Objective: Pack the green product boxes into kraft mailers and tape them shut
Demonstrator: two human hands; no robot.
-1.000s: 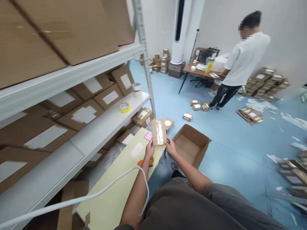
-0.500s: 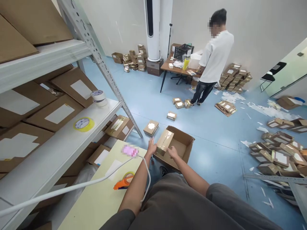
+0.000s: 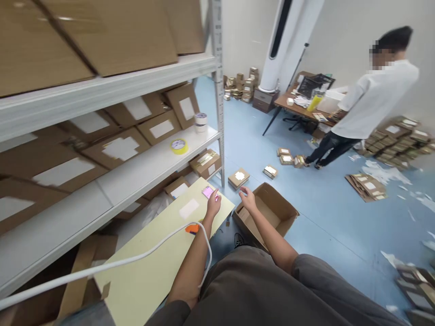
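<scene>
My left hand (image 3: 213, 204) is at the far end of the pale yellow table (image 3: 146, 258), its fingers apart. It is right beside a small flat thing with a pink face (image 3: 208, 193), which looks like a phone; whether they touch I cannot tell. My right hand (image 3: 248, 200) hangs, fingers parted and holding nothing, over the left side of an open cardboard carton (image 3: 280, 201) on the floor. Inside the carton, a smaller taped box (image 3: 242, 214) shows partly behind my right forearm. An orange tape dispenser (image 3: 192, 228) lies near my left forearm, which partly covers it.
Metal shelving (image 3: 159, 170) with labelled cartons and tape rolls (image 3: 179, 146) stands to the left. A white cable (image 3: 146, 251) crosses above the table. Small parcels (image 3: 239, 177) lie on the blue floor. A person in a white shirt (image 3: 377, 99) stands at a desk (image 3: 285, 100).
The view has swung left. My hands have let go of the taped box, which now lies in the carton. My left hand has moved over the table towards the pink-faced thing.
</scene>
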